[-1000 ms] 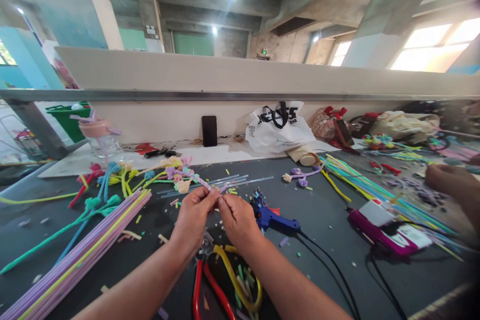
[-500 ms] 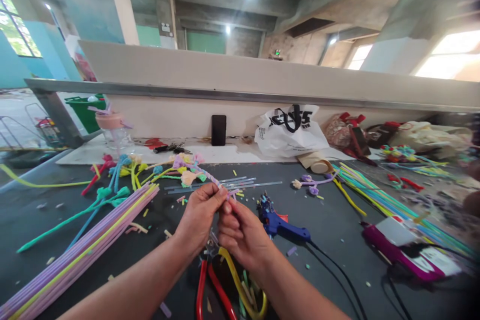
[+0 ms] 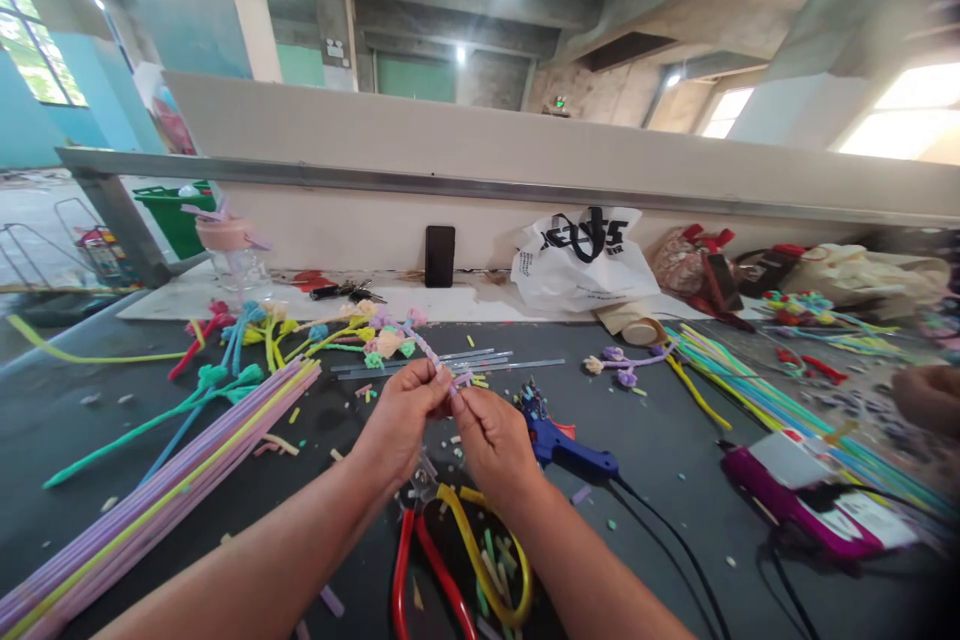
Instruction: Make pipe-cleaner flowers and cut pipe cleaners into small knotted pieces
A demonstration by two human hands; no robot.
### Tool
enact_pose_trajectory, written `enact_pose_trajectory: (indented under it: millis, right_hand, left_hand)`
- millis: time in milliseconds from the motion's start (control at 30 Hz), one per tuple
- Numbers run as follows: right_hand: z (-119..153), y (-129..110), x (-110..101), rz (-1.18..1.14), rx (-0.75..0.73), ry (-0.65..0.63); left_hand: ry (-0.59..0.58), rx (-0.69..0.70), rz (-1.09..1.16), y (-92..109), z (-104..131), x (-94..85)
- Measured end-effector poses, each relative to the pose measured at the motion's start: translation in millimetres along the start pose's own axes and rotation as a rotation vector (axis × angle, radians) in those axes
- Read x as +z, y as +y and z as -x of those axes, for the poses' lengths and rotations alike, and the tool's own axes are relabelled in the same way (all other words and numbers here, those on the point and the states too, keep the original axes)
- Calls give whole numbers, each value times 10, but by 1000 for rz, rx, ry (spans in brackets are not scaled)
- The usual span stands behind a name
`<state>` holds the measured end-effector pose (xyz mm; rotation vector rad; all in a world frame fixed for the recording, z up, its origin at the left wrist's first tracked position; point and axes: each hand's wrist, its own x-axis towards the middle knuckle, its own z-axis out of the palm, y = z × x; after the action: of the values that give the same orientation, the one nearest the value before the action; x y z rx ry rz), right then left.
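Up at the back, a pale panel (image 3: pixel 337 230) closes off the dark worktop (image 3: pixel 649 415); its left edge slants down toward the frame's left side. A bundle of pastel stems (image 3: pixel 187 475) crowds the lower left, while a bare patch opens right of the blue glue gun (image 3: pixel 577 453), out to the purple device (image 3: pixel 810 505).

At centre, both forearms reach up from the bottom and nearly meet. The left hand (image 3: pixel 405 410) and right hand (image 3: pixel 495 435) have their fingertips together, each grip pinched closed on a purple flower stem (image 3: pixel 425 347), which slants up and left. Pliers (image 3: pixel 403 560) lie just below.

A clear cup (image 3: pixel 238 268) with a pink lid stands at upper left; I can't tell what's inside. Beyond it, something pale tops the green bin (image 3: pixel 178 225). The white bag (image 3: pixel 577 270) hides its contents.
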<state>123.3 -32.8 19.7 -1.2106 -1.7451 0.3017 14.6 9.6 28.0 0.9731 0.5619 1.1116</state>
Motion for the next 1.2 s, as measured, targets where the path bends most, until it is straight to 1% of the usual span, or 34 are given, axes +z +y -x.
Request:
enact_pose_trajectory:
  millis: [67,167,267,333,433,467,567,633,733,867,933,967,1033,1200]
  right_hand:
    - [21,-4,-10,-100,13,12]
    - [44,3,-3,-301,108,8]
    - [45,25,31,-422,233,-1]
    - [35,51,55,-387,254,10]
    - [8,104,71,-234,183,47]
    - [-2,118,72,-191,168,62]
    - [-22,135,74,-143,180,105]
    - [-19,135,84,-177,198,103]
    - [4,144,112,-361,281,63]
    - [28,143,118,-877,528,-15]
    - [22,121,97,-1100,588,-60]
    - [15,108,85,-1174,601,-80]
    - [-2,82,65,-1236,610,-105]
    - [-37,60,62,-1188,568,-75]
  left_hand:
    - [-23,-16,83,21,19,29]
    - [-56,-42,158,56,42,77]
    - [-57,-29,118,69,46,88]
    - [-21,6,11,38,28,51]
    - [31,96,-192,-76,-35,-53]
    - [42,99,-227,-119,-58,-87]
    - [48,89,-241,-207,-92,-144]
    - [27,55,-205,-211,-82,-138]
    - [-7,-2,-89,-168,-58,-86]
    - [11,-49,55,-96,-44,-9]
    - [-13,-46,95,-66,-39,7]
    - [-29,-38,100,-55,-37,8]
    - [-54,-25,78,-41,-36,-3]
    - [-114,-70,36,-51,-38,-56]
